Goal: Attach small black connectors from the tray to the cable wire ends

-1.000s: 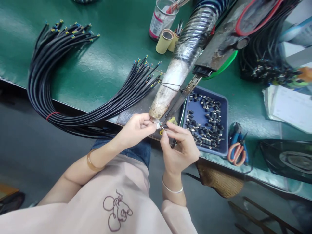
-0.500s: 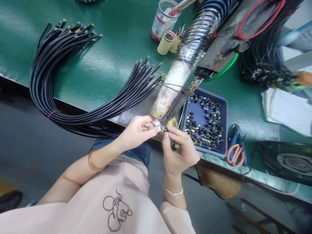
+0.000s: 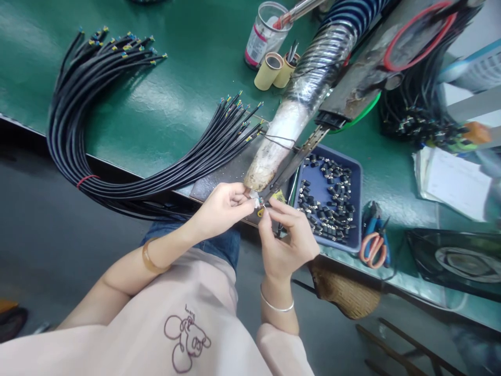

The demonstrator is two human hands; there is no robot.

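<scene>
My left hand (image 3: 229,203) is closed in a pinch, with white wrapping at its fingertips, on fine coloured wire ends (image 3: 261,200). Facing it, my right hand (image 3: 287,230) pinches a small metal-tipped part whose kind is too small to make out. Both sets of fingertips almost meet, just under the mouth of a white-wrapped hose (image 3: 270,141) and the tip of a slender metal arm (image 3: 303,154). Left of them curves a bundle of black cables (image 3: 66,125), tied in red, with coloured wires at the ends. A blue tray (image 3: 359,209) of small black connectors (image 3: 338,196) lies beside my right hand.
Pliers and orange-handled cutters (image 3: 373,248) lie right of the tray. Behind the hose stand a plastic cup (image 3: 264,36) and two small yellow tubes (image 3: 269,72). Papers (image 3: 456,180), a black bag (image 3: 454,261) and more cables (image 3: 410,104) occupy the right of the green table (image 3: 188,68).
My hands stay pinched together at the same spot, with only slight finger shifts. The dark piece at my right fingertips shows less now. The view has shifted slightly.
</scene>
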